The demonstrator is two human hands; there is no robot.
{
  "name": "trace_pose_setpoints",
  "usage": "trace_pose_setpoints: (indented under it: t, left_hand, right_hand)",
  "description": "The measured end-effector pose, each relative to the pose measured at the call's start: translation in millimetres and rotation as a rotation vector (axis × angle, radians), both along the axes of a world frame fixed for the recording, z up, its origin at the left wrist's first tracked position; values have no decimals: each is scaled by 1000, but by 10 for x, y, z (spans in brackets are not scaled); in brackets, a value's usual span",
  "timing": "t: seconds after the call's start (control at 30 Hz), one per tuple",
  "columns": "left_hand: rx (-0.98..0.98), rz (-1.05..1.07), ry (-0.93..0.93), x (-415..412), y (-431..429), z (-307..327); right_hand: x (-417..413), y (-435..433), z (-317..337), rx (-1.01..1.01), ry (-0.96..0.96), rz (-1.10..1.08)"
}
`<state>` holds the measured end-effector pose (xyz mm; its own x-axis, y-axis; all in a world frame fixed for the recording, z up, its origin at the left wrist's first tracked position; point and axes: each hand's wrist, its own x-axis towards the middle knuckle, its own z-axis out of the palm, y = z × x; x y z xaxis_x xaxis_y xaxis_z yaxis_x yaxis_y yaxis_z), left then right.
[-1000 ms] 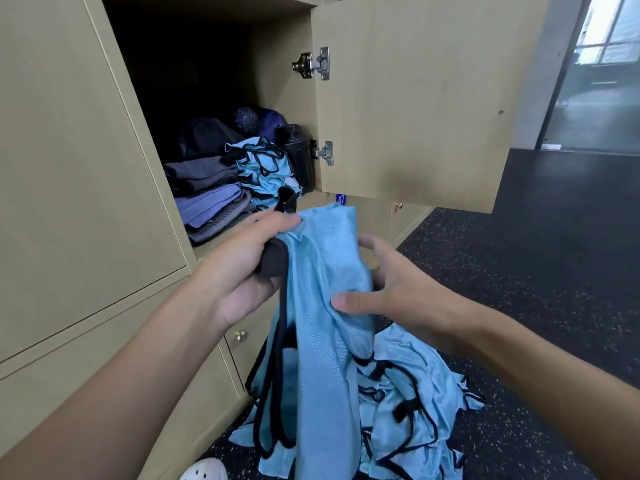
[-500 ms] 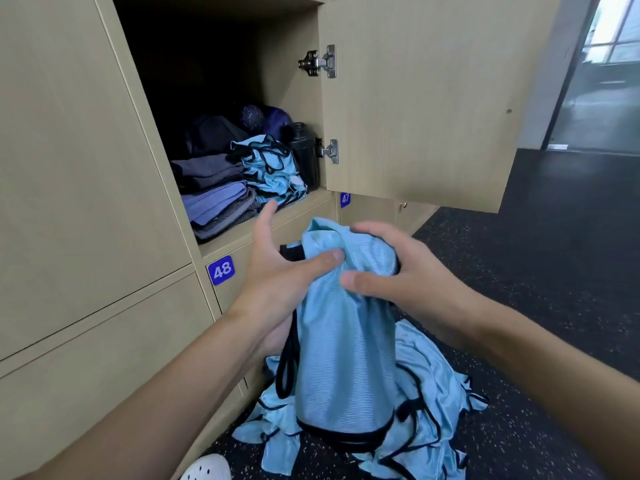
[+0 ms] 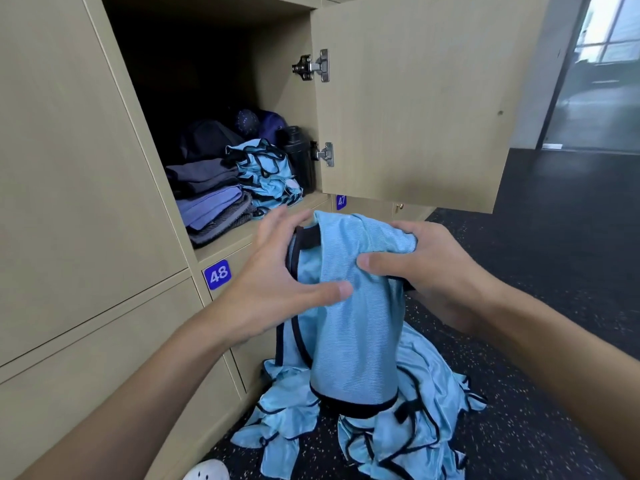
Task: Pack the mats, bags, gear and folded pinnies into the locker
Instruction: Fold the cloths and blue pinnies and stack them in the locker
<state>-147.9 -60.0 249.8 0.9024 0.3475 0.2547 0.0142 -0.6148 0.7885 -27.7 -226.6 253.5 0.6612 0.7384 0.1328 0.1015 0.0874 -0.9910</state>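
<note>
A light blue pinny with black trim [image 3: 356, 327] hangs doubled over in front of the open locker [image 3: 242, 237]. My left hand [image 3: 277, 285] touches its left side, thumb across the cloth and fingers spread. My right hand [image 3: 422, 271] grips its folded top from the right. Inside the locker lie folded grey and purple mats [image 3: 211, 202], a stack of folded blue pinnies [image 3: 266, 174], dark bags [image 3: 207, 140] and a black bottle [image 3: 298, 157]. A loose heap of blue pinnies [image 3: 408, 424] lies on the floor below my hands.
The locker door [image 3: 415, 98] stands open to the right, its lower edge just above my right hand. Closed lockers [image 3: 69, 168] fill the left side, with number plates 48 [image 3: 217, 274] and 47. A white shoe [image 3: 207, 471] shows at the bottom edge on dark speckled floor [image 3: 554, 271].
The pinny went from hanging long to doubled over. My left hand let go of the strap and now lies flat on the side; my right hand closed over the top.
</note>
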Motion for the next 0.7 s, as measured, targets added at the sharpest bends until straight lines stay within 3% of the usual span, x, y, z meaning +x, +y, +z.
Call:
trace_pose_setpoints:
  t: [0.1,0.23,0.37,0.43,0.53,0.7]
  left_hand:
    - [-164,-132,-46,3,-51,-35]
    - [-202,-82,-130,48,-76,-51]
    - [-329,9,-215,90,-89,-43]
    - [-492,48,-252,113,-123,-33]
    - [-684,131,-273,138,-125,-17]
    - [-738,141,-278,110,-136,16]
  right_hand:
    - [7,-36,29,-47,60,93]
    - [18,-48,18,-62,100,118]
    - [6,-30,-20,-31,17,86]
    - [-17,-14,-56,2,12,66]
    - [-77,36,-110,-34,-197,-25]
    - [-91,110,-99,28,-303,-95]
